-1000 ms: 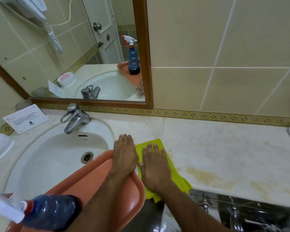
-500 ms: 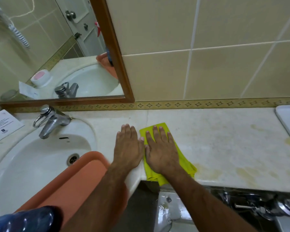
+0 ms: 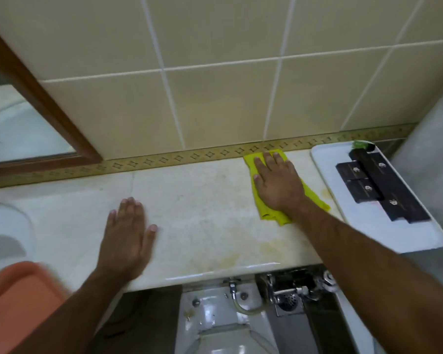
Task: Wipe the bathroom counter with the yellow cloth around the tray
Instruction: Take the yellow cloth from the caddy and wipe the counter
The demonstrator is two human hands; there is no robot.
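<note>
At the counter's (image 3: 202,221) back edge my right hand (image 3: 279,185) presses the yellow cloth (image 3: 315,198) flat beside the white tray (image 3: 399,241), left hand (image 3: 128,233) spread empty, next wiping along the tray's rim.

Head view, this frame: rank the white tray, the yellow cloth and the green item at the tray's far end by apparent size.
1. white tray, largest
2. yellow cloth, smaller, though the right hand hides part of it
3. green item, clearly smallest

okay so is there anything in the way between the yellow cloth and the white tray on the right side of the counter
Nothing visible. The right hand presses the yellow cloth flat on the counter, and only a bare, stained strip of counter separates the cloth's right edge from the white tray. The left hand rests well off to the other side.
</note>
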